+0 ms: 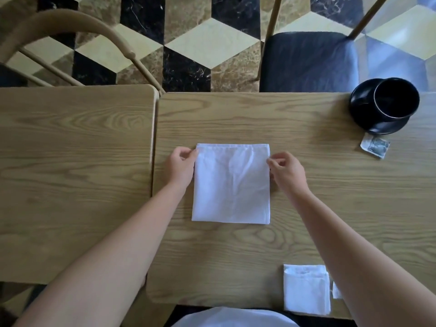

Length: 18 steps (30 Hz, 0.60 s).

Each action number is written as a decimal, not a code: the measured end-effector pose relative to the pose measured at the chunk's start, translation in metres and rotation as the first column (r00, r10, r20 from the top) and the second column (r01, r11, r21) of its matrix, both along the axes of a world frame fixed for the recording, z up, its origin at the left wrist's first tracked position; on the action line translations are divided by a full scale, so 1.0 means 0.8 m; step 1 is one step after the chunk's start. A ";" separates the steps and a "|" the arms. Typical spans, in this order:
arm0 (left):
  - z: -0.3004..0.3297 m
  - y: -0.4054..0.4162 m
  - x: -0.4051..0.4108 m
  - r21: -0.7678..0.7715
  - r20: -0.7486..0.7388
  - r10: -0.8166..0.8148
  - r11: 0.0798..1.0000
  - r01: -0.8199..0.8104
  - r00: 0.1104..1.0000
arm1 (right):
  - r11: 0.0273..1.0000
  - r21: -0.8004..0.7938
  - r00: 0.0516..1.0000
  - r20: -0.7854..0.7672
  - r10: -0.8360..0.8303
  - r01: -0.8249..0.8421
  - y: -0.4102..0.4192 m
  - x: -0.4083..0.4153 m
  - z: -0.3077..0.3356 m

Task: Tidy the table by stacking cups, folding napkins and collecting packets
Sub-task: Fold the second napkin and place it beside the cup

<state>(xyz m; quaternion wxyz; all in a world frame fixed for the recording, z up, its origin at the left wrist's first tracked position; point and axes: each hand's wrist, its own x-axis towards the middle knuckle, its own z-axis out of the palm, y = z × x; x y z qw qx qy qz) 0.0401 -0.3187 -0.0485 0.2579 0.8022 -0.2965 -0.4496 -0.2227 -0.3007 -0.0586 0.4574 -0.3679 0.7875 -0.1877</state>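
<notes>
here the white napkin lies flat mid-surface, pinched at its far left edge by the left hand and at its far right edge by the right hand. the far edge is best brought squarely onto the near edge, corners matched, then the crease pressed.

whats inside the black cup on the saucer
The black cup sits on its saucer, and its inside shows only darkness. No contents are visible, but the bottom is too dark to tell whether it is empty.
</notes>
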 end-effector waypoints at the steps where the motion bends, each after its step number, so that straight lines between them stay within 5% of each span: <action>1: 0.003 0.004 -0.001 -0.006 0.066 -0.008 1.000 0.008 0.998 | 0.999 -0.049 0.998 -0.067 -0.018 0.015 0.006 0.003 0.004; 4: 0.013 0.028 -0.010 -0.075 0.272 -0.106 0.988 0.131 0.956 | 0.982 -0.182 0.983 -0.181 0.009 -0.043 0.037 0.024 0.020; 7: 0.014 0.075 -0.032 -0.055 0.201 -0.417 0.899 0.435 0.886 | 0.943 -0.171 0.957 -0.091 0.274 -0.286 0.087 0.056 0.030; 10: 0.010 0.123 -0.047 0.007 0.112 -0.712 0.698 0.716 0.693 | 0.885 -0.093 0.890 -0.029 0.455 -0.456 0.130 0.083 0.027; 14: -0.001 0.155 -0.043 0.072 0.129 -0.774 0.631 0.772 0.620 | 0.847 0.022 0.847 0.019 0.531 -0.532 0.154 0.103 0.016; 18: 0.000 0.153 -0.036 0.187 0.094 -0.784 0.620 0.762 0.614 | 0.816 0.135 0.812 -0.098 0.575 -0.562 0.156 0.101 0.009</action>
